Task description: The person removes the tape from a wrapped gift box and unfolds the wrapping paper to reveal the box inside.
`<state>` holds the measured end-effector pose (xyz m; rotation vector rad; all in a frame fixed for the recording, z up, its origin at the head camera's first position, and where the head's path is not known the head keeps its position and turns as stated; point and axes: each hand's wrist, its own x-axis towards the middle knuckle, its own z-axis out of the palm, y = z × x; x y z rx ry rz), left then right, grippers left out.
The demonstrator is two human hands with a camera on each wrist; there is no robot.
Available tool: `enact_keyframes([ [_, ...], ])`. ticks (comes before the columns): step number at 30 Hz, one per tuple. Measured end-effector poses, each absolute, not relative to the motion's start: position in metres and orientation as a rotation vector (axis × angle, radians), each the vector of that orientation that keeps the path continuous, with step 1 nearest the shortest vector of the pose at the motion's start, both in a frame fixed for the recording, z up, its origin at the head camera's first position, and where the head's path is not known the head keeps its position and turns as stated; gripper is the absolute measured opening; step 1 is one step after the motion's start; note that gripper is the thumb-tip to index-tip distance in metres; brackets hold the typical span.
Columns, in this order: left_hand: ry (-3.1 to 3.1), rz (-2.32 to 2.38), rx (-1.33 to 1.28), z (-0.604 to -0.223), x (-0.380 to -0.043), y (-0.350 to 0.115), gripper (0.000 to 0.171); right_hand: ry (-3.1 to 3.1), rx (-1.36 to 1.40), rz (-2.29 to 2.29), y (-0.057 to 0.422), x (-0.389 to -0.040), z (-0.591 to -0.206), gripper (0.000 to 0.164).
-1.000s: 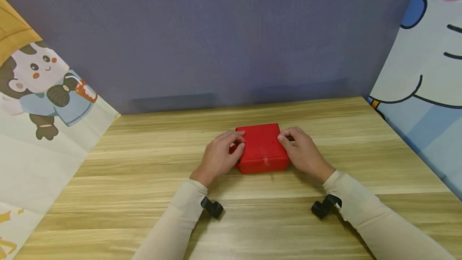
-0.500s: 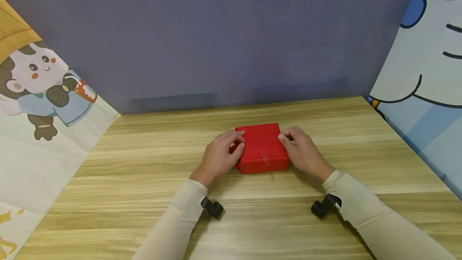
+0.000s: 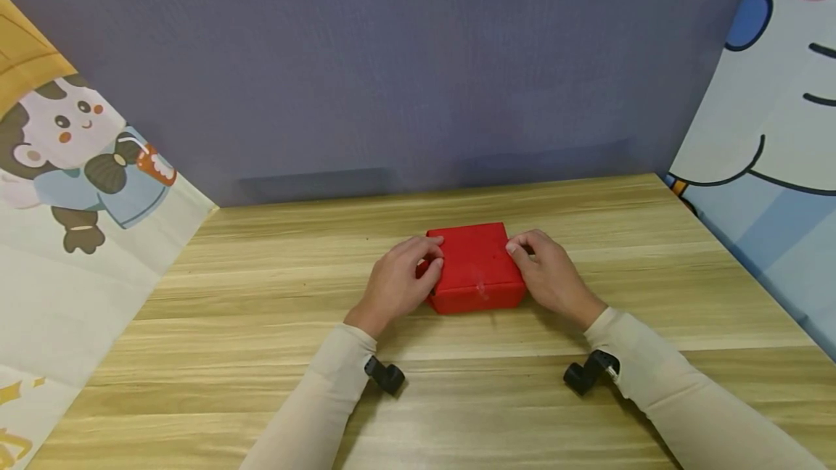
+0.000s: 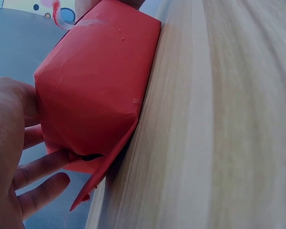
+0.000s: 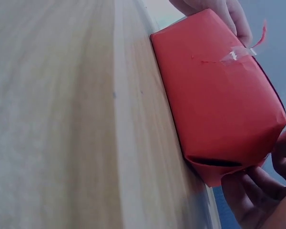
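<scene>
A box wrapped in red paper [image 3: 473, 258] lies flat on the table between both hands. My left hand [image 3: 395, 278] grips its left end, thumb and forefinger at the top edge. In the left wrist view, a loose paper flap [image 4: 107, 167] hangs from that end, with fingers at the fold. My right hand [image 3: 554, 274] holds the right end, thumb and forefinger close together at the edge. The right wrist view shows a dark gap [image 5: 214, 162] in the folded paper there, fingertips just beside it. Clear tape [image 5: 238, 54] with a torn red strip sticks to one side.
The wood-grain table [image 3: 294, 296] spreads around the box. A grey-blue panel [image 3: 405, 71] rises along its far edge, and cartoon-printed walls flank both sides. Small black cameras [image 3: 385, 376] are worn at both wrists.
The right thumb and forefinger have shifted very slightly to the right along with the box's right edge. The left hand stays in place.
</scene>
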<state>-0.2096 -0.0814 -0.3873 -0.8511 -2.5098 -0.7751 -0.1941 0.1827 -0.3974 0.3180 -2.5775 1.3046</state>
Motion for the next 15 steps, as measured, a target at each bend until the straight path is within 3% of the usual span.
enact_keyframes([
  [15,-2.516,-0.785,-0.848,-0.3876,-0.2096,-0.0822,0.005,-2.527,0.412,1.53,0.1935,-0.1978,-0.4,0.027],
])
